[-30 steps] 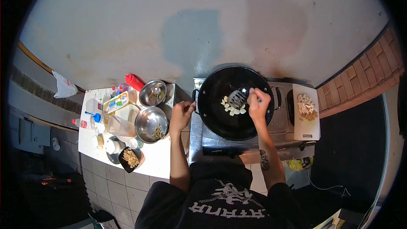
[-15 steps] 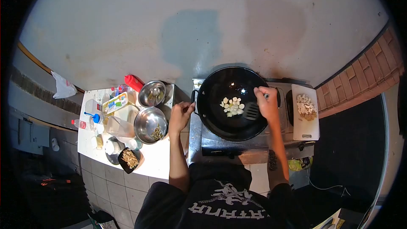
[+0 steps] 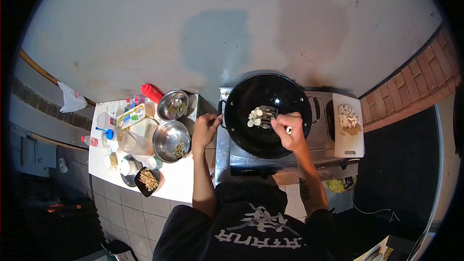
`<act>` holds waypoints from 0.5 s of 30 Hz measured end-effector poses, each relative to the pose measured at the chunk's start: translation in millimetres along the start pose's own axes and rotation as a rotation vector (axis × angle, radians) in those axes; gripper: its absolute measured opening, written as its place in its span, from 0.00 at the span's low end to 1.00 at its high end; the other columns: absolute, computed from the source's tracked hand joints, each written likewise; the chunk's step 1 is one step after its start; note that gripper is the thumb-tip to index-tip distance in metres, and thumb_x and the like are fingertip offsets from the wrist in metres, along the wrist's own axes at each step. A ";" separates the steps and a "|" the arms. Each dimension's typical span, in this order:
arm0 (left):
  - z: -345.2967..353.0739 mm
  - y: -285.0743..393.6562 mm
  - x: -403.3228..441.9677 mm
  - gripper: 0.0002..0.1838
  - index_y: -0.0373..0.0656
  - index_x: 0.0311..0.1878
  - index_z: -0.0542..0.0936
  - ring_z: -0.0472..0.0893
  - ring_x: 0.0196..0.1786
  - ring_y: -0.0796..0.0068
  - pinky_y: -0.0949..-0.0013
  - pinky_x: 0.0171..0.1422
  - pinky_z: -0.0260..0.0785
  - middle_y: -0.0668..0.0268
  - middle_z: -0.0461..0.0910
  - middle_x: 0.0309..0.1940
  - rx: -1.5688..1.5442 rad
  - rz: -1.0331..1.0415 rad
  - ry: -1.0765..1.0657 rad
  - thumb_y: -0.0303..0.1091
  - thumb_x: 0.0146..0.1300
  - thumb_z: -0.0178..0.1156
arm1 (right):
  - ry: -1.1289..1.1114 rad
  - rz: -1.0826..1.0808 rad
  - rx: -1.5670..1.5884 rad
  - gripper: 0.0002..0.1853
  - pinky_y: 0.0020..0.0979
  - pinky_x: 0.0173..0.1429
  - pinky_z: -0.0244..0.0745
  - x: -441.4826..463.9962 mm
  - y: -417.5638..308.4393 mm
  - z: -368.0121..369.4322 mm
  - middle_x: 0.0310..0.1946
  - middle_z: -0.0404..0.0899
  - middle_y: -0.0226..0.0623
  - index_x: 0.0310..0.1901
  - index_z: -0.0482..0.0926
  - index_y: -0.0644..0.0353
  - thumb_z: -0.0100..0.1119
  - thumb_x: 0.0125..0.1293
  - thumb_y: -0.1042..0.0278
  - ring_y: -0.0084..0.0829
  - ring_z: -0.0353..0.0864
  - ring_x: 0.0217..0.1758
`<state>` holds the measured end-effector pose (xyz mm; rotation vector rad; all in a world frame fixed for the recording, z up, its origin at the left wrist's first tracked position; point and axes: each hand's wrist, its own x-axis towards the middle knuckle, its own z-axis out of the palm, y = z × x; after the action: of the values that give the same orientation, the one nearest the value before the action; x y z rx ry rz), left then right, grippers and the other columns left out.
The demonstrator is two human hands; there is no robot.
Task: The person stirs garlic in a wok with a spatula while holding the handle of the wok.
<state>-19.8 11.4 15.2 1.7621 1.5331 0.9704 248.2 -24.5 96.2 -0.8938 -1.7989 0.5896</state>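
Note:
A large black wok [image 3: 261,142] sits on the steel stove [image 3: 224,157]. My left hand [image 3: 207,128] is closed at the wok's left handle [image 3: 222,114], its fingers pinched on it. My right hand [image 3: 291,130], over the wok's right part, grips a slotted spatula [image 3: 268,116] whose end points left. Pale, chunky pieces [image 3: 254,117] lie in the wok at the spatula's left edge, some partly behind its slots. The wok's right handle [image 3: 316,110] is free of any hand.
On the left table [image 3: 179,183] stand two steel bowls [image 3: 164,137], a black bowl of pale strips [image 3: 147,180], a red bottle [image 3: 152,93] and several containers. A white board [image 3: 348,145] with chopped pieces [image 3: 349,120] lies right of the wok.
My right hand moved right, then back left with the spatula. The pale pieces are now bunched further left in the wok. My left hand has stayed at the left handle.

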 end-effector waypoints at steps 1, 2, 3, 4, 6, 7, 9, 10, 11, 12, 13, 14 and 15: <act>0.1 -0.1 -0.5 0.17 0.31 0.33 0.82 0.77 0.25 0.66 0.65 0.33 0.67 0.52 0.78 0.23 -0.017 -0.004 0.000 0.40 0.63 0.62 | -0.030 -0.028 0.009 0.15 0.34 0.21 0.55 -2.3 -1.5 0.8 0.12 0.62 0.41 0.16 0.66 0.64 0.57 0.57 0.77 0.38 0.65 0.12; 0.2 -0.3 -0.9 0.17 0.31 0.33 0.82 0.79 0.26 0.65 0.65 0.34 0.68 0.52 0.79 0.23 -0.035 -0.009 0.002 0.40 0.63 0.62 | -0.033 -0.029 0.010 0.15 0.34 0.21 0.55 -3.4 -3.0 0.5 0.12 0.62 0.41 0.16 0.66 0.64 0.57 0.57 0.77 0.38 0.65 0.12; 0.0 0.5 -1.2 0.17 0.31 0.33 0.82 0.79 0.26 0.65 0.65 0.34 0.68 0.52 0.79 0.23 -0.037 -0.011 0.005 0.40 0.63 0.62 | -0.050 -0.057 -0.015 0.14 0.34 0.21 0.55 -4.5 -4.4 -1.0 0.12 0.62 0.42 0.16 0.66 0.64 0.57 0.57 0.77 0.39 0.65 0.12; -0.3 2.1 -1.6 0.17 0.31 0.33 0.82 0.79 0.26 0.65 0.66 0.34 0.68 0.52 0.79 0.23 -0.029 -0.021 0.010 0.41 0.63 0.61 | -0.068 -0.085 -0.040 0.13 0.34 0.21 0.56 -6.1 -5.3 -2.9 0.12 0.62 0.42 0.17 0.67 0.65 0.57 0.56 0.78 0.40 0.65 0.12; -0.7 2.4 -1.6 0.18 0.31 0.32 0.82 0.79 0.27 0.66 0.66 0.35 0.69 0.53 0.80 0.24 -0.024 -0.033 0.020 0.41 0.63 0.61 | -0.059 -0.069 -0.076 0.13 0.34 0.21 0.56 -12.5 -4.0 -8.2 0.12 0.63 0.42 0.17 0.67 0.65 0.57 0.56 0.78 0.41 0.65 0.12; -1.0 1.3 -1.6 0.18 0.31 0.32 0.82 0.79 0.26 0.66 0.66 0.34 0.69 0.53 0.80 0.23 0.023 -0.025 0.031 0.41 0.63 0.62 | -0.044 -0.051 -0.112 0.13 0.34 0.21 0.57 -16.5 -2.7 -11.3 0.12 0.63 0.42 0.17 0.67 0.65 0.57 0.56 0.78 0.42 0.65 0.12; -1.0 0.7 -2.4 0.18 0.32 0.32 0.82 0.79 0.26 0.67 0.67 0.34 0.69 0.54 0.80 0.23 0.068 -0.019 0.043 0.41 0.62 0.62 | -0.002 -0.031 -0.144 0.14 0.33 0.21 0.56 -25.4 0.8 -17.5 0.11 0.63 0.40 0.16 0.66 0.64 0.56 0.57 0.78 0.36 0.63 0.11; -0.5 1.3 -2.6 0.17 0.32 0.31 0.83 0.78 0.24 0.68 0.67 0.33 0.68 0.54 0.79 0.21 -0.005 -0.053 0.043 0.41 0.62 0.62 | 0.140 0.027 -0.144 0.15 0.32 0.20 0.54 -29.8 3.5 -20.4 0.11 0.62 0.37 0.16 0.66 0.64 0.56 0.58 0.78 0.32 0.62 0.11; 0.1 1.8 -2.7 0.17 0.33 0.30 0.83 0.77 0.22 0.69 0.67 0.31 0.67 0.55 0.78 0.20 -0.078 -0.086 0.043 0.42 0.62 0.62 | 0.283 0.085 -0.144 0.15 0.31 0.20 0.53 -32.6 7.0 -21.3 0.10 0.61 0.35 0.15 0.65 0.64 0.56 0.58 0.78 0.28 0.61 0.11; 0.6 0.7 -2.5 0.17 0.33 0.30 0.83 0.77 0.22 0.69 0.67 0.31 0.67 0.55 0.78 0.20 -0.081 -0.085 0.044 0.42 0.62 0.62 | 0.414 0.089 -0.159 0.17 0.29 0.20 0.50 -34.7 12.4 -19.6 0.10 0.59 0.31 0.15 0.62 0.63 0.55 0.58 0.78 0.22 0.58 0.11; 1.0 -1.5 -2.0 0.17 0.34 0.30 0.83 0.76 0.21 0.69 0.67 0.30 0.66 0.55 0.77 0.18 -0.074 -0.110 0.038 0.41 0.62 0.63 | 0.414 0.087 -0.160 0.17 0.29 0.20 0.50 -38.9 19.5 -19.9 0.10 0.59 0.31 0.15 0.62 0.63 0.55 0.58 0.78 0.22 0.58 0.11; 1.2 -2.5 -1.5 0.16 0.35 0.29 0.83 0.75 0.20 0.70 0.67 0.29 0.66 0.56 0.77 0.17 -0.067 -0.134 0.031 0.41 0.61 0.63 | 0.461 0.137 -0.085 0.18 0.29 0.19 0.49 -45.2 26.8 -21.4 0.10 0.59 0.30 0.15 0.61 0.63 0.55 0.58 0.77 0.22 0.57 0.11; 1.1 -1.1 -1.4 0.16 0.35 0.29 0.83 0.75 0.20 0.70 0.67 0.29 0.66 0.56 0.77 0.17 -0.067 -0.133 0.029 0.41 0.61 0.63 | 0.509 0.187 -0.009 0.18 0.29 0.19 0.48 -47.8 28.5 -22.0 0.09 0.58 0.29 0.15 0.59 0.62 0.55 0.58 0.77 0.22 0.55 0.10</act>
<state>-19.6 10.2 13.4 1.5846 1.5956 0.9735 288.1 -45.3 56.8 -1.1121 -1.2703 0.4208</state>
